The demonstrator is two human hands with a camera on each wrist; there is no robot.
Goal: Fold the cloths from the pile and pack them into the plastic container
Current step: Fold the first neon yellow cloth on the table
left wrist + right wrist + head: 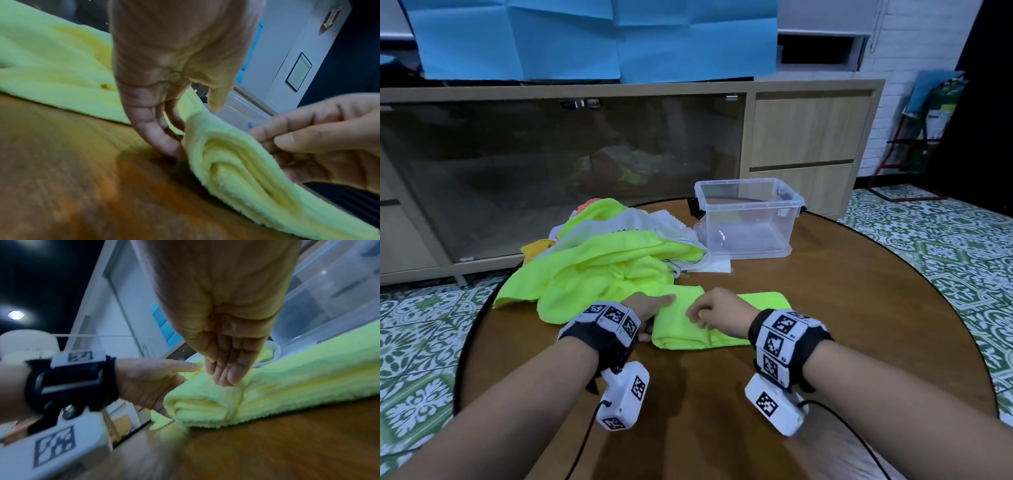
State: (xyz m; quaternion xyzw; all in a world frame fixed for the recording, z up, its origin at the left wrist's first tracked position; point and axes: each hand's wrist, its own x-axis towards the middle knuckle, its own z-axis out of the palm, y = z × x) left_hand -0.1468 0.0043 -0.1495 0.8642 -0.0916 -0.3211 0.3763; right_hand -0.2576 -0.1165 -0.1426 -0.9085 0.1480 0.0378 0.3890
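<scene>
A neon yellow-green cloth [763,299] lies folded into a long strip on the round wooden table [842,335], just in front of me. My left hand [659,318] holds its left end, thumb on top and fingers tucked beneath the doubled-over edge [236,170]. My right hand [698,313] rests on top of the strip beside it, its straight fingers [226,378] touching the cloth [298,381]. The loose pile of neon, white and orange cloths [602,263] sits behind my left hand. The clear plastic container [748,183] stands open and empty at the back right.
A flat white sheet [714,265] lies under the container's front corner. Bare tabletop spreads to the right and toward me. A low cabinet with a dark glass door [551,164] stands behind the table, and patterned tile floor surrounds it.
</scene>
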